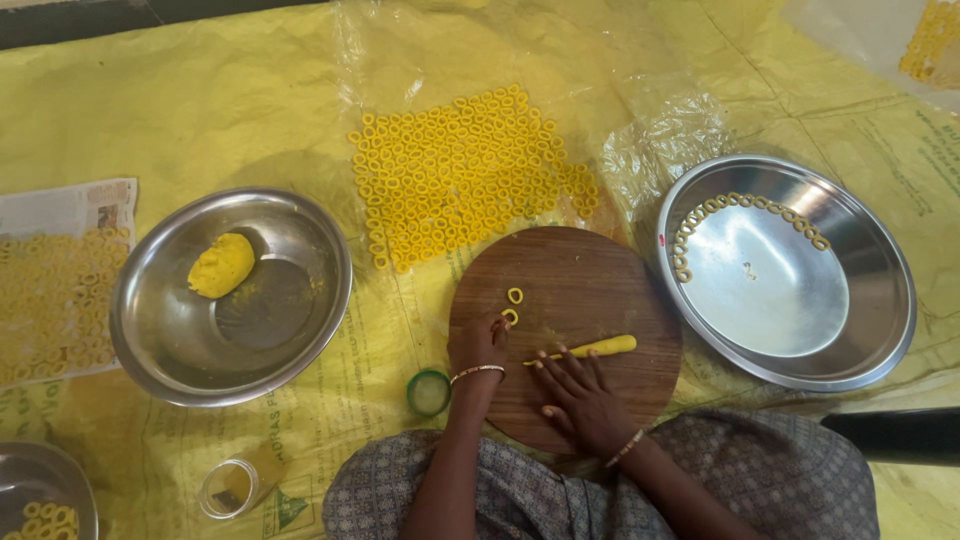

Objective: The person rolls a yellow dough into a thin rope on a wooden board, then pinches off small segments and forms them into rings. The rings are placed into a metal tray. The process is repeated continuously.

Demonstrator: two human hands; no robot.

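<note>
Hands work on a round wooden board (580, 300) at the near edge of a yellow plastic sheet (200, 110). Left hand (480, 343) pinches a small dough ring (511, 316), grip narrow; a second ring (515, 295) lies just beyond it. Right hand (575, 390) lies flat, fingers spread, fingertips on a yellow dough roll (595, 348). Rows of finished rings (460, 175) lie beyond the board. Left steel bowl (300, 330) holds a dough lump (221, 265); right steel plate (870, 340) carries rings along its far rim. Newspaper (60, 205) with more rings sits at the left edge. Green-rimmed cap (428, 391) rests beside the board.
</note>
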